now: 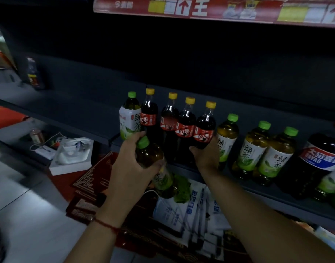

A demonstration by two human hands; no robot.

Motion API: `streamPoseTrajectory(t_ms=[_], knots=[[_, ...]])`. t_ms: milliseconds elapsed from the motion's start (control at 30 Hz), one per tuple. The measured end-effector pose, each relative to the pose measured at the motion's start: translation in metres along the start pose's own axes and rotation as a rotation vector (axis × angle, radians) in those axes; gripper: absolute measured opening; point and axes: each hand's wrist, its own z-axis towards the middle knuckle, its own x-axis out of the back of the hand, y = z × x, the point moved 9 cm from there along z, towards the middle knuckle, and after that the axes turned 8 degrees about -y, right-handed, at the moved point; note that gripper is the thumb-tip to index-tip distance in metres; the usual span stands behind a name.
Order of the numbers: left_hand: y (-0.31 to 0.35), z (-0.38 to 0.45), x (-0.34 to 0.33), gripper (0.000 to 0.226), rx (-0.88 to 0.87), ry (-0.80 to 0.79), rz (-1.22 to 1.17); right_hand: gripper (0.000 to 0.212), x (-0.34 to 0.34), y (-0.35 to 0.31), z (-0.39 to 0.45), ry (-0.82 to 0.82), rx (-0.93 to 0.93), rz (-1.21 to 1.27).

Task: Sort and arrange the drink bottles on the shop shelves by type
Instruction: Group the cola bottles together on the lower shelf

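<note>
My left hand (130, 164) grips a green-capped green tea bottle (153, 158), tilted, in front of the dark shelf (276, 194). My right hand (206, 154) wraps the base of the rightmost cola bottle (204, 126), which stands on the shelf. Three more yellow-capped cola bottles (169, 118) stand in a row to its left. One green tea bottle (129, 118) stands at the row's left end. Three green tea bottles (253, 147) stand to the right of my right hand.
A large dark bottle with a blue and red label (318, 160) stands at the far right of the shelf. Below the shelf lie red packets (87, 186), white and blue bags (191, 207) and a white box (71, 154). A red price strip (219, 8) runs overhead.
</note>
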Motion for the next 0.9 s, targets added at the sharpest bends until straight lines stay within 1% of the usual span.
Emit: streamPoseTrajectory(t_ms=[67,100,167,200,267,333,367,400,433,467,500,533,667,733,800,900], knots=[[0.000,0.000,0.001,0.076,0.009,0.006,-0.013,0.077,0.000,0.004,-0.004,-0.032,-0.024,0.056],[0.001,0.001,0.001,0.076,0.013,0.011,-0.023,0.074,0.001,0.002,-0.010,-0.052,-0.026,0.087],[0.002,0.001,0.002,0.076,0.024,0.020,-0.046,0.060,0.004,-0.009,-0.027,-0.113,-0.010,0.125],[0.003,0.001,0.002,0.075,0.027,0.025,-0.062,0.058,0.006,-0.017,-0.039,-0.161,-0.011,0.118],[0.009,0.000,0.005,0.072,0.028,0.041,-0.103,0.060,0.003,-0.028,-0.068,-0.330,-0.049,0.052],[0.016,-0.002,0.010,0.069,0.026,0.063,-0.137,0.063,-0.007,-0.038,-0.103,-0.605,-0.062,-0.008],[0.020,-0.003,0.012,0.068,0.025,0.073,-0.165,0.062,-0.012,-0.044,-0.121,-0.738,-0.043,-0.016],[0.025,-0.004,0.015,0.067,0.021,0.082,-0.204,0.060,-0.013,-0.052,-0.134,-0.823,0.013,-0.041],[0.030,-0.004,0.018,0.066,0.015,0.091,-0.239,0.060,-0.011,-0.060,-0.142,-0.845,0.075,-0.086],[0.035,-0.005,0.021,0.064,0.009,0.102,-0.267,0.064,-0.005,-0.068,-0.145,-0.832,0.120,-0.116],[0.041,-0.004,0.025,0.063,0.001,0.114,-0.288,0.068,0.002,-0.074,-0.145,-0.806,0.130,-0.119],[0.046,-0.004,0.028,0.062,-0.009,0.128,-0.304,0.067,0.007,-0.083,-0.146,-0.792,0.132,-0.103],[0.061,0.001,0.044,0.064,0.003,0.201,-0.361,0.048,0.021,-0.119,-0.147,-0.766,0.200,-0.074],[0.081,0.006,0.051,0.067,-0.034,0.214,-0.362,0.043,0.027,-0.138,-0.144,-0.738,0.229,-0.042],[0.110,0.014,0.058,0.071,-0.101,0.199,-0.352,0.040,0.033,-0.156,-0.136,-0.707,0.244,0.008],[0.160,0.035,0.065,0.063,-0.216,0.093,-0.286,0.035,0.045,-0.196,-0.117,-0.639,0.286,0.094]])
